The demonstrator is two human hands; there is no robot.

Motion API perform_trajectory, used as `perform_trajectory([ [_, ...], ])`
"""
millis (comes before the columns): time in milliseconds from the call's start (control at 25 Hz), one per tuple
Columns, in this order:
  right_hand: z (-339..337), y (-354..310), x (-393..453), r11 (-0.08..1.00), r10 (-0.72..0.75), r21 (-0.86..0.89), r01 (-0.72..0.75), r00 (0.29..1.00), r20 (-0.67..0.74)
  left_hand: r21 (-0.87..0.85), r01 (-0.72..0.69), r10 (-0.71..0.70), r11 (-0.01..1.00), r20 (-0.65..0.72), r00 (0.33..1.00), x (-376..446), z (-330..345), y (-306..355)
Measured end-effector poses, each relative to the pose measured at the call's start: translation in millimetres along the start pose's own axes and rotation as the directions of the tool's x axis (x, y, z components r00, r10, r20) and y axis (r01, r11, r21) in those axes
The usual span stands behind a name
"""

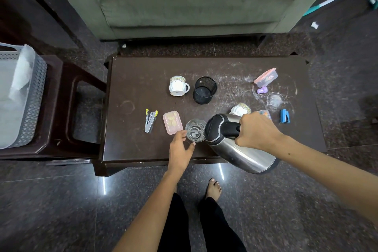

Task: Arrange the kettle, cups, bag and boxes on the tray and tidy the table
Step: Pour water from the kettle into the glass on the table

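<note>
My right hand grips the black handle of a steel kettle, which is tilted with its lid end toward a clear glass on the dark table. My left hand holds the glass from the near side, fingers and thumb around its wall. A pink-lidded box lies just left of the glass. One white patterned cup lies on its side at mid-table. A second cup shows behind the kettle. Another pink-lidded box sits far right.
A black mesh pen holder stands by the first cup. Grey clips, a purple cap, a blue stapler and a small box partly behind my right hand lie around. A grey basket sits on a stool at left.
</note>
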State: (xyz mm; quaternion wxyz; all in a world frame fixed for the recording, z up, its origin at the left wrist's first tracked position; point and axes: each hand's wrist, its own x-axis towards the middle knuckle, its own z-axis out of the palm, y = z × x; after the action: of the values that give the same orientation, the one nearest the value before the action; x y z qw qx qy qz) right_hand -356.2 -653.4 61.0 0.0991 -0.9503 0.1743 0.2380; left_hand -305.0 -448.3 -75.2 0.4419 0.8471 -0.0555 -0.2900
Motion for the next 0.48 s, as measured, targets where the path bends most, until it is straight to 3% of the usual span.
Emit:
perform_trajectory([
  [480,-10.6,-7.3,1.4,0.998,0.049,-0.044,-0.048,0.998,0.041,-0.008,0.002,-0.002,1.0,-0.007,1.0,1.4,-2.3,3.6],
])
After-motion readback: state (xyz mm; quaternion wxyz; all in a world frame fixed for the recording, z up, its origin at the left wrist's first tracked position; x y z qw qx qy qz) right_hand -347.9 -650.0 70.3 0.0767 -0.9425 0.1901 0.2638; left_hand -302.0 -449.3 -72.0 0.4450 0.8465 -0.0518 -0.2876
